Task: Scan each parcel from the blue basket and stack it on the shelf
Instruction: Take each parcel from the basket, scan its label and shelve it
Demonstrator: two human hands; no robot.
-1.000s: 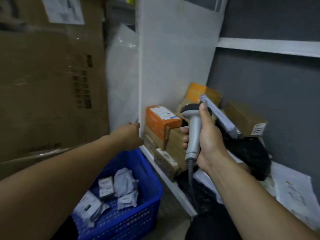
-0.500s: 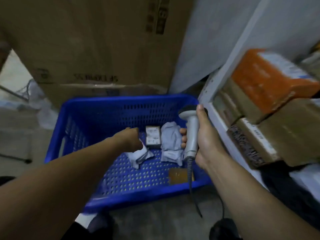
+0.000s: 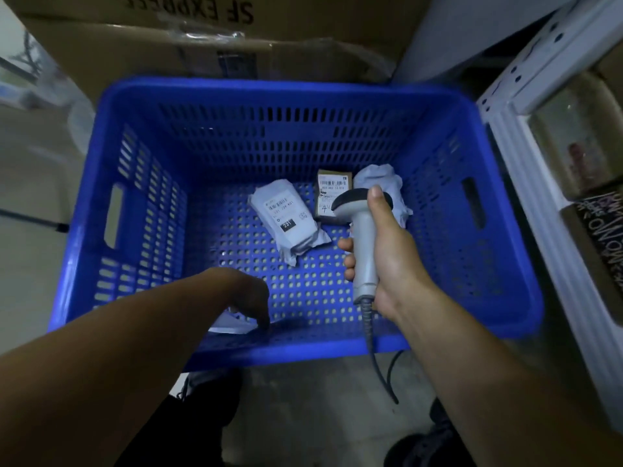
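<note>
The blue basket (image 3: 499, 230) stands on the floor below me. In it lie a grey polybag parcel (image 3: 290, 224) with a label marked 231, a small brown box parcel (image 3: 332, 197) and a crumpled grey bag parcel (image 3: 381, 180). My right hand (image 3: 394, 261) grips a grey barcode scanner (image 3: 362, 244) upright over the basket's right half. My left hand (image 3: 251, 299) reaches down at the near wall, fingers bent onto a pale parcel (image 3: 232, 326) that is mostly hidden under it. Whether the fingers hold it is hidden.
The white shelf post (image 3: 526, 156) rises just right of the basket, with brown boxes (image 3: 580, 136) and a black printed box (image 3: 603, 244) on the shelf. A large cardboard carton (image 3: 168, 38) stands behind the basket. The scanner cable (image 3: 374, 352) hangs over the near wall.
My view dropped from the shelf to the basket. My left hand moved from the parcels in the middle toward the near wall. The right hand still holds the scanner.
</note>
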